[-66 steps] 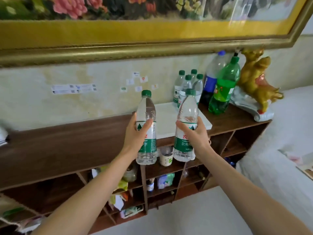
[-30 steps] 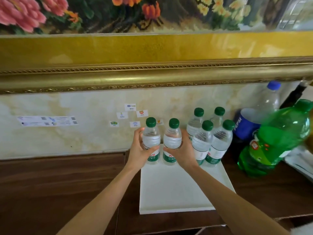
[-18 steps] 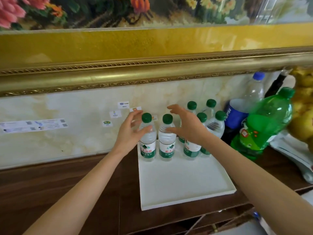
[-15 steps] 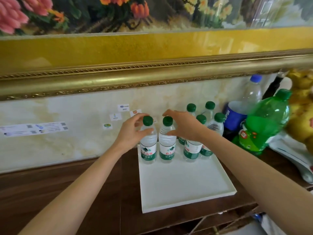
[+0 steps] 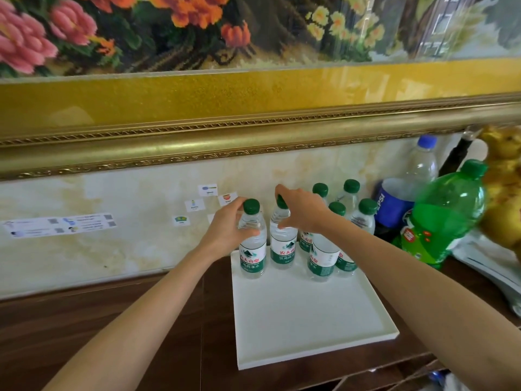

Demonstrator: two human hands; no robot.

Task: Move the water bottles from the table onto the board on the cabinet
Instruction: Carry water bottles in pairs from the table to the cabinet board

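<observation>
Six green-capped water bottles (image 5: 321,244), upright along the far edge of the white board (image 5: 307,317), centre frame, on the dark wood cabinet (image 5: 98,328). Left hand (image 5: 225,232): fingers curled around the neck of the leftmost bottle (image 5: 252,241). Right hand (image 5: 303,211): fingertips pinching the cap of the second bottle (image 5: 283,244). Green soda bottle (image 5: 439,218), right.

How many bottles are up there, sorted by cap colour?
Green caps, small water bottles: 6
Green cap, big green soda bottle: 1
Blue cap, Pepsi bottle: 1
Total: 8
</observation>
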